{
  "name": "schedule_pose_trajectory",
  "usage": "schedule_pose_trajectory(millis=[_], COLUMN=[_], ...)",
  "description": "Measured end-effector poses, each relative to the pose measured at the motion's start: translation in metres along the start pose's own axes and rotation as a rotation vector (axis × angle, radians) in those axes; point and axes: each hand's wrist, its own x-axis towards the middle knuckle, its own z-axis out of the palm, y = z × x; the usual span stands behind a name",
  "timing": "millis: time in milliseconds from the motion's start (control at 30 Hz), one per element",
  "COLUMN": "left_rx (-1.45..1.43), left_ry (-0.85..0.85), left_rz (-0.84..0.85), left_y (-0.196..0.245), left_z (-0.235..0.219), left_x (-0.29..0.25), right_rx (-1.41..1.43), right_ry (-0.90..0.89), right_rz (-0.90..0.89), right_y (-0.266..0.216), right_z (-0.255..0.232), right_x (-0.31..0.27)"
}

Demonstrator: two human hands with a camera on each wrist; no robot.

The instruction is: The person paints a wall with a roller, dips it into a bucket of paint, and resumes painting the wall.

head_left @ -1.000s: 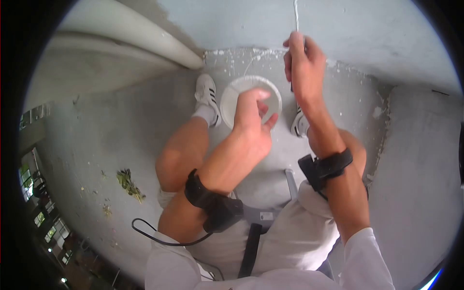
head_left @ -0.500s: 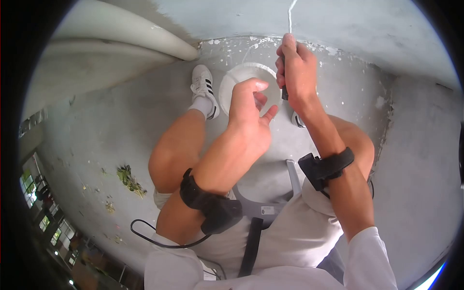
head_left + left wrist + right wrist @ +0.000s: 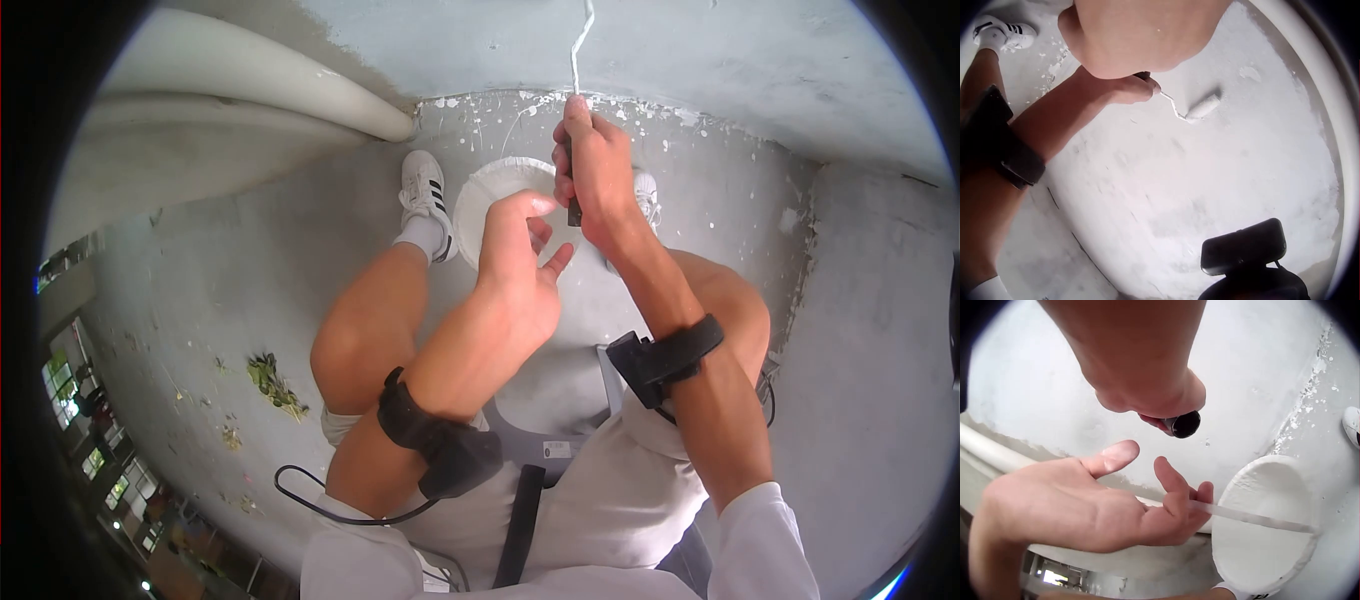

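Note:
My right hand [image 3: 600, 170] grips the black handle of a small paint roller [image 3: 1202, 108], with the thumb along the top. The roller's white sleeve lies against the pale wall [image 3: 1166, 169] in the left wrist view, past a bent, paint-covered wire frame. In the head view the sleeve is out of frame. My left hand [image 3: 515, 245] hovers over a white bucket [image 3: 1260, 556], palm turned inward and fingers loosely bent around nothing. A pale strip [image 3: 1254, 517] crosses the bucket's mouth and passes behind the left fingertips in the right wrist view.
Thick pale pipes [image 3: 290, 80] run along the left side. White paint spatters [image 3: 690, 118] mark the floor by the wall. My shoes [image 3: 425, 200] flank the bucket. A wilted leafy sprig [image 3: 270, 385] lies on the floor at left. A grey seat [image 3: 535, 430] is beneath me.
My right hand has drawn the roller down and slightly left, closer to the bucket. The left hand has kept almost the same place and pose.

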Motion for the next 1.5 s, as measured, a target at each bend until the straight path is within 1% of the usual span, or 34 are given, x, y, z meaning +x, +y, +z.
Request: schedule_pose_trajectory(millis=[100, 200, 333, 367, 467, 500, 600, 633, 733, 833, 933, 1033, 1133, 1200, 1267, 1300, 1400, 1433, 1500], left_rx=[0.041, -0.014, 0.001, -0.001, 0.01, 0.012, 0.024, 0.025, 0.03, 0.032, 0.033, 0.015, -0.005, -0.004, 0.0, 0.005, 0.018, 0.015, 0.035], left_ry=[-0.105, -0.071, -0.026, -0.025, -0.065, -0.083, -0.092, -0.088, -0.08, -0.077, -0.064, -0.069, -0.037, -0.041, -0.066, -0.087, -0.209, -0.218, -0.232], left_rz=[0.013, 0.007, 0.014, 0.02, 0.01, 0.003, -0.006, -0.006, -0.006, -0.002, -0.001, -0.005, -0.018, -0.022, -0.019, -0.021, -0.071, -0.062, -0.089], left_y=[-0.005, -0.001, -0.001, 0.0, -0.003, -0.002, -0.002, -0.002, -0.002, -0.003, -0.003, -0.002, -0.001, 0.0, 0.0, -0.001, 0.002, 0.004, 0.004], left_z=[-0.006, -0.001, -0.002, -0.002, -0.003, -0.003, -0.002, -0.002, -0.003, -0.006, -0.005, -0.004, -0.001, -0.001, -0.004, -0.005, -0.016, -0.017, -0.017], left_x=[0.006, 0.004, 0.0, 0.0, 0.002, 0.004, 0.003, 0.002, 0.003, 0.005, 0.004, 0.004, 0.0, -0.001, 0.001, 0.002, 0.01, 0.007, 0.007], right_rx=[0.0, -0.092, -0.123, -0.119, -0.238, -0.241, -0.174, -0.186, -0.15, -0.106, -0.193, -0.244, -0.25, -0.234, -0.217, -0.237, -0.288, -0.33, -0.298], right_ry=[0.02, 0.057, 0.032, 0.021, 0.148, 0.148, 0.084, 0.089, 0.074, 0.06, 0.081, 0.113, 0.118, 0.113, 0.118, 0.149, 0.139, 0.154, 0.131], right_rz=[-0.059, -0.423, -0.578, -0.477, -0.452, -0.436, -0.219, -0.242, -0.386, -0.416, -0.414, -0.367, -0.295, -0.291, -0.314, -0.333, -0.356, -0.356, -0.33], right_y=[0.004, 0.004, -0.029, -0.033, -0.001, 0.01, 0.007, 0.006, -0.001, -0.012, -0.01, 0.001, 0.004, 0.0, 0.002, 0.006, 0.0, -0.001, 0.001], right_z=[-0.002, 0.002, -0.01, -0.008, -0.003, -0.002, -0.004, -0.004, -0.004, -0.006, -0.007, -0.004, -0.004, -0.004, -0.005, -0.003, -0.003, -0.004, -0.004], right_x=[0.003, 0.011, 0.012, 0.003, 0.018, 0.021, 0.01, 0.01, 0.01, 0.007, 0.012, 0.013, 0.01, 0.007, 0.009, 0.012, 0.004, 0.005, 0.006])
